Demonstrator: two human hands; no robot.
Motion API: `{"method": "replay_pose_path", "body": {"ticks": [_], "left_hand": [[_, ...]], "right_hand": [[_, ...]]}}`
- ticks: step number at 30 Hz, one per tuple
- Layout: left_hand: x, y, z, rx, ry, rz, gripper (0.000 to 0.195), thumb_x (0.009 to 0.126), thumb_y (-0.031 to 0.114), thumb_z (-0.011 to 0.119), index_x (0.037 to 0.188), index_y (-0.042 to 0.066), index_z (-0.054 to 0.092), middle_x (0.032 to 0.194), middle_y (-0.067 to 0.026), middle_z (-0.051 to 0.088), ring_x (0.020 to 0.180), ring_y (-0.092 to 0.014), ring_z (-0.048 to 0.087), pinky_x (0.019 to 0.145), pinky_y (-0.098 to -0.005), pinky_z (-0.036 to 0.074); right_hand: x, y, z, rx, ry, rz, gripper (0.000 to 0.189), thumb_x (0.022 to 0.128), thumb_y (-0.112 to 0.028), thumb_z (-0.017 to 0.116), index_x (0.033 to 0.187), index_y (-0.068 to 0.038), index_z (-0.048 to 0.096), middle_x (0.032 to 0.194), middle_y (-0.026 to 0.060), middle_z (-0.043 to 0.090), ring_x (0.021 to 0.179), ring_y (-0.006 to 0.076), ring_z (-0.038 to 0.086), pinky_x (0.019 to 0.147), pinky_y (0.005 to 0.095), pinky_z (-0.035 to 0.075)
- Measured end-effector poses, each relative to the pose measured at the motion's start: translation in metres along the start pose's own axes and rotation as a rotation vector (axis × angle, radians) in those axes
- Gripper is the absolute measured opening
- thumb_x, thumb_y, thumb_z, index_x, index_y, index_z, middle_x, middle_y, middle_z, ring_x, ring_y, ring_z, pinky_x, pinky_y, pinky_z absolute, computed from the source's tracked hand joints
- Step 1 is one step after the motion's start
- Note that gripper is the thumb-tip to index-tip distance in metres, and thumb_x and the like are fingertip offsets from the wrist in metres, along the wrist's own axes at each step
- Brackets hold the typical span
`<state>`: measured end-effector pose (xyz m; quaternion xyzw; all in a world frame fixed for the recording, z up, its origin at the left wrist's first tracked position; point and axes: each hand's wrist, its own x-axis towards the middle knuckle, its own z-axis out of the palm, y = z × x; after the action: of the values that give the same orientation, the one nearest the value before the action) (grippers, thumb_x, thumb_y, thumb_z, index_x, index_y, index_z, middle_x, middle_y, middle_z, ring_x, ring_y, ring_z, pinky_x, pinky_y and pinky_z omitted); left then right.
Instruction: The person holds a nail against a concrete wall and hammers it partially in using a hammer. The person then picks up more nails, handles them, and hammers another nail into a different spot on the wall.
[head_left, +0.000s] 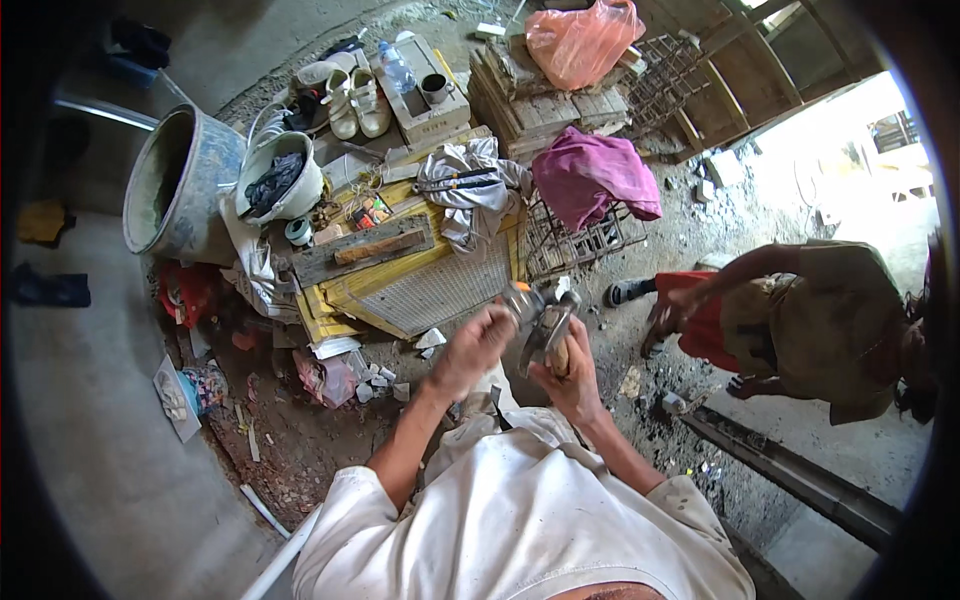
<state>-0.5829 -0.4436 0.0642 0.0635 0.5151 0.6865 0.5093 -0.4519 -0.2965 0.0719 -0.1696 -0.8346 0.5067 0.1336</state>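
Both of my hands are raised close together in front of my chest. In my right hand is a wooden-handled metal tool that looks like a hammer, its grey head just above the fingers. My left hand is curled around a dark, shiny object with an orange part; blur hides exactly what it is. The two held things nearly meet, and I cannot tell whether they touch. Beyond them lies a yellow wooden-framed mesh screen. A wood float rests on its boards.
A large blue barrel and a whitish bucket stand left. Sandals, a water bottle and a metal mug sit farther back. A pink cloth covers wire mesh. Another person bends at right, near a long dark channel.
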Motion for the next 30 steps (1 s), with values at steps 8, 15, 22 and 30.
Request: {"method": "replay_pose_path", "body": {"ticks": [8, 15, 22, 30], "left_hand": [[0.199, -0.018, -0.238, -0.019, 0.623, 0.179, 0.018, 0.095, 0.033, 0.059, 0.095, 0.015, 0.056, 0.06, 0.0098, 0.036, 0.043, -0.001, 0.03, 0.035, -0.0209, 0.021], [0.258, -0.011, -0.347, 0.18, 0.814, 0.17, 0.028, 0.095, 0.031, 0.058, 0.105, 0.005, 0.057, 0.076, -0.0016, 0.056, 0.067, -0.013, 0.053, 0.061, -0.0294, 0.044], [0.209, -0.024, -0.204, 0.137, 0.621, 0.199, 0.019, 0.097, 0.024, 0.055, 0.101, 0.006, 0.06, 0.092, -0.0032, 0.065, 0.068, -0.009, 0.054, 0.061, -0.0284, 0.046], [0.15, -0.027, -0.023, 0.098, 0.129, -0.071, 0.014, 0.091, 0.019, 0.066, 0.099, 0.009, 0.061, 0.086, 0.0013, 0.063, 0.07, -0.004, 0.052, 0.062, -0.0192, 0.044]], "right_hand": [[-0.015, 0.009, 0.022, 0.121, 0.084, 0.417, 0.043, 0.081, 0.0, 0.072, 0.119, 0.003, 0.052, 0.123, 0.0099, 0.047, 0.09, 0.0156, 0.059, 0.075, 0.0258, 0.051], [-0.072, 0.045, 0.002, 0.135, 0.306, 0.658, 0.055, 0.083, 0.003, 0.068, 0.131, 0.003, 0.041, 0.112, 0.0071, 0.05, 0.087, 0.0115, 0.06, 0.076, 0.0249, 0.051], [-0.099, 0.056, -0.012, -0.018, 0.319, 0.916, 0.039, 0.085, -0.002, 0.067, 0.12, -0.004, 0.051, 0.098, 0.0061, 0.053, 0.08, 0.0124, 0.057, 0.066, 0.0274, 0.048], [-0.168, 0.092, -0.014, -0.327, -0.01, 0.823, 0.027, 0.081, -0.016, 0.069, 0.099, -0.003, 0.053, 0.093, 0.0198, 0.055, 0.085, 0.0386, 0.055, 0.073, 0.0443, 0.042]]}}
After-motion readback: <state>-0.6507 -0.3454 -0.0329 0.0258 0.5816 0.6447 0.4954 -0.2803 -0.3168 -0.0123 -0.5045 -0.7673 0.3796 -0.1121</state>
